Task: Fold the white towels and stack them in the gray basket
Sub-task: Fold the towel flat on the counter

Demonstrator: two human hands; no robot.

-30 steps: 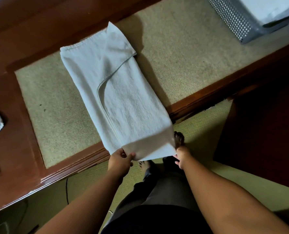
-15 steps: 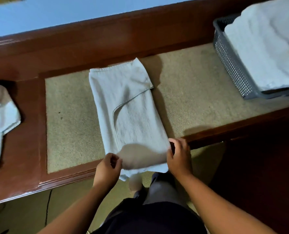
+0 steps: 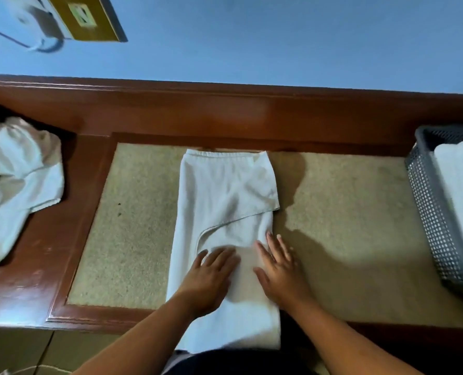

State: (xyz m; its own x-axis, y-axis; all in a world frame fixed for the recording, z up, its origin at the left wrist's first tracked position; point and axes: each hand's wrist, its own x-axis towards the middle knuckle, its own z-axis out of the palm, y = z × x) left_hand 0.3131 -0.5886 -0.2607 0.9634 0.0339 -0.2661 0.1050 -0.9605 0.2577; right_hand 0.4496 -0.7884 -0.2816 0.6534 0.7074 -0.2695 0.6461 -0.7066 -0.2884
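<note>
A white towel (image 3: 222,201), folded into a long strip, lies on the beige mat (image 3: 338,226) in the middle of the wooden table, its near end hanging over the front edge. My left hand (image 3: 210,277) lies flat on the towel's near part, fingers straight. My right hand (image 3: 279,269) presses flat on the towel's right side, fingertips reaching its right edge. The gray basket (image 3: 430,220) stands at the far right with a folded white towel (image 3: 460,185) inside it.
A crumpled heap of white towels (image 3: 14,182) sits at the table's left end. The wooden rim (image 3: 225,115) runs along the back against a blue wall. Bare mat shows on both sides of the towel.
Both hands have let go of the towel's near end and moved forward onto it, now lying flat. The view has tilted upward, showing the wall.
</note>
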